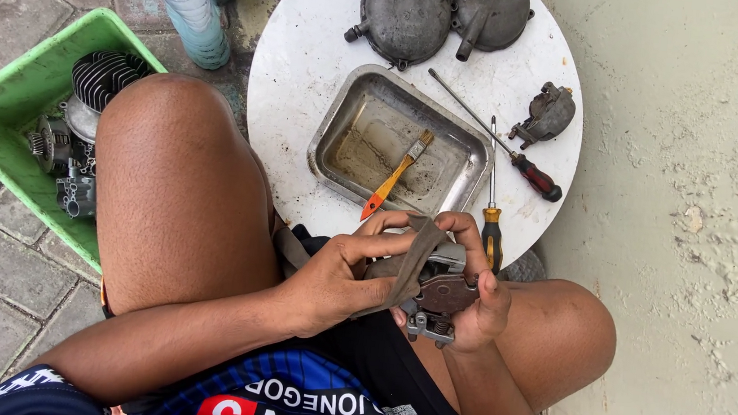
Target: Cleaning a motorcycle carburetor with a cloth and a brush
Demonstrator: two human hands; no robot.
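Head view: the person is sitting low with knees apart, working over the lap just off the near edge of a round white table (292,74). The left hand (335,276) is pinching a grey cloth strip (409,261) and pressing it across a small metal engine part (440,291). The right hand (474,285) is cupping that part from the far side, fingers curled over its top, thumb along its right side. Both hands are closed in a grasp, the part sitting between them above the right thigh.

The step in hand looks like wiping the part clean with the cloth. The next move probably calls for a firm hold by the right hand while the left is dragging the strip over the remaining faces, turning the part as needed.

On the table, a steel tray (341,124) is lying in the middle with an orange-handled brush (396,176) inside. Two screwdrivers, one red-handled (518,159) and one yellow-handled (491,219), are lying by the tray's right edge. Two grey covers (442,11) are resting at the far edge, a smaller casting (547,115) at the right edge. On the paving to the left, a green tub (0,109) is holding a finned cylinder (104,75), with a plastic bottle (186,0) beyond it.
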